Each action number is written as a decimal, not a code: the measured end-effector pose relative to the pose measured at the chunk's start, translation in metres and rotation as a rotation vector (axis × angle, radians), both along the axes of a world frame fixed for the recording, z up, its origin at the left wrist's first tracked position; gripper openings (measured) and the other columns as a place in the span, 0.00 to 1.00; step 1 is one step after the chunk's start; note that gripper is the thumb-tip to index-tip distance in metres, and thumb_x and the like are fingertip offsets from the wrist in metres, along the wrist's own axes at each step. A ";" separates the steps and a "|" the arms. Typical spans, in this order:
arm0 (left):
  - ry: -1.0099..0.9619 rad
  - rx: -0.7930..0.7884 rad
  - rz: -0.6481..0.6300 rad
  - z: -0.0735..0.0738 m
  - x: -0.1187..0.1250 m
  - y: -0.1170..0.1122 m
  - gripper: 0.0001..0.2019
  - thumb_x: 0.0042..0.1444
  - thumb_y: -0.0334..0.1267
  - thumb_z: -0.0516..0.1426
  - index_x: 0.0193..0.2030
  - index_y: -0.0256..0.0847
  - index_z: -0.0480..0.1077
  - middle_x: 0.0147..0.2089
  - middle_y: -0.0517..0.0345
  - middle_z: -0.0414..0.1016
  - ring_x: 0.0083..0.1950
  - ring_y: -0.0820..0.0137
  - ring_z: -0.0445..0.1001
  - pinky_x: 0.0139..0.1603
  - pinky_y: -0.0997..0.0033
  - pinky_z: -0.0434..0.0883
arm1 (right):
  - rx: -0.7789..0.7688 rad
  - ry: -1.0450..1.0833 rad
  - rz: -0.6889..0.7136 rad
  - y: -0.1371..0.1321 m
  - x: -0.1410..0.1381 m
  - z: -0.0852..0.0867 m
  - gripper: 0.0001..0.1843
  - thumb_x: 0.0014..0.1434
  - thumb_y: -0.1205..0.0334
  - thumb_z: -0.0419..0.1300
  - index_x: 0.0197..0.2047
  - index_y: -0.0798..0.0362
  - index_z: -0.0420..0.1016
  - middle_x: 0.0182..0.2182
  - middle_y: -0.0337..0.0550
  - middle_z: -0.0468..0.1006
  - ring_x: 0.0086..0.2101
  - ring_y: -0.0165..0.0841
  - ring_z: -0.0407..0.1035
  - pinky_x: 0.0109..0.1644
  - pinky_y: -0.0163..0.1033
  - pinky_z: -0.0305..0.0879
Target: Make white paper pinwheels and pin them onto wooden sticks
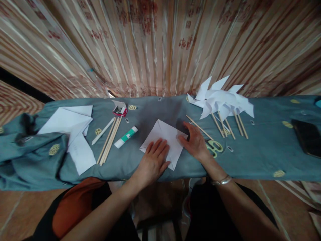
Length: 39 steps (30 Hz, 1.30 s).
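Observation:
A square white paper (167,134) lies turned like a diamond on the cloth-covered table, with crease or cut lines running in from its corners. My left hand (154,159) rests flat on its lower left part, fingers stretched out. At the paper's right corner is my right hand (194,140), its thumb against the edge and its index finger curved apart from the thumb. Just right of that hand lie scissors with light green handles (214,148) and a single wooden stick (200,128). A glue stick (126,137) with a green label lies left of the paper.
Several paper pinwheels (220,98) on wooden sticks lie at the back right. Leftward are loose sticks (110,142), a white pen (102,131), a small open box of pins (120,109) and white paper sheets (66,122). A dark phone (306,137) lies far right. A curtain (160,47) hangs behind.

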<state>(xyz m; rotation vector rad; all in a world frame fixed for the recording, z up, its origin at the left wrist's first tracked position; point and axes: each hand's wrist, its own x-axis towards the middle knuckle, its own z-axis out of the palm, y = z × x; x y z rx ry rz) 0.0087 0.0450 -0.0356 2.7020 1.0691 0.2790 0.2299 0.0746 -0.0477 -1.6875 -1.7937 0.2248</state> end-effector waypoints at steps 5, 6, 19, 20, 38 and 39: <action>-0.017 -0.004 -0.007 0.001 -0.001 0.001 0.25 0.63 0.44 0.52 0.63 0.31 0.61 0.68 0.40 0.59 0.71 0.52 0.52 0.68 0.44 0.56 | -0.010 -0.103 -0.091 -0.002 0.016 0.002 0.27 0.57 0.59 0.56 0.60 0.56 0.63 0.55 0.57 0.72 0.53 0.50 0.65 0.55 0.58 0.60; -0.021 -0.006 -0.007 0.002 -0.001 0.001 0.25 0.63 0.44 0.52 0.63 0.32 0.61 0.68 0.41 0.59 0.71 0.52 0.53 0.68 0.44 0.56 | -0.014 -0.114 -0.103 -0.002 0.017 0.002 0.27 0.57 0.60 0.56 0.60 0.56 0.63 0.55 0.57 0.72 0.52 0.51 0.65 0.55 0.58 0.60; 0.011 -0.006 0.006 0.000 -0.001 -0.001 0.26 0.63 0.45 0.52 0.64 0.33 0.60 0.69 0.43 0.58 0.71 0.53 0.52 0.68 0.46 0.54 | -0.008 -0.181 -0.119 -0.003 0.018 0.002 0.26 0.57 0.64 0.53 0.60 0.58 0.63 0.54 0.58 0.72 0.52 0.51 0.65 0.54 0.57 0.61; 0.009 -0.009 0.008 -0.001 -0.002 -0.001 0.26 0.63 0.45 0.52 0.64 0.33 0.60 0.69 0.43 0.58 0.72 0.54 0.51 0.68 0.46 0.54 | -0.005 -0.195 -0.133 -0.003 0.019 0.003 0.26 0.57 0.65 0.53 0.60 0.59 0.63 0.54 0.59 0.72 0.52 0.51 0.65 0.54 0.58 0.61; -0.335 0.095 0.229 0.024 -0.047 0.025 0.28 0.65 0.42 0.49 0.70 0.43 0.47 0.70 0.41 0.54 0.71 0.57 0.53 0.67 0.48 0.57 | 0.210 0.014 -0.164 0.026 0.006 0.014 0.20 0.60 0.60 0.52 0.54 0.56 0.70 0.49 0.57 0.76 0.50 0.46 0.69 0.56 0.55 0.64; -0.373 0.112 0.265 0.025 -0.054 0.029 0.26 0.65 0.40 0.49 0.68 0.42 0.50 0.67 0.42 0.58 0.68 0.58 0.57 0.66 0.50 0.60 | 0.213 0.012 -0.155 0.027 0.001 0.014 0.20 0.60 0.60 0.52 0.53 0.57 0.70 0.49 0.57 0.76 0.50 0.46 0.69 0.57 0.54 0.64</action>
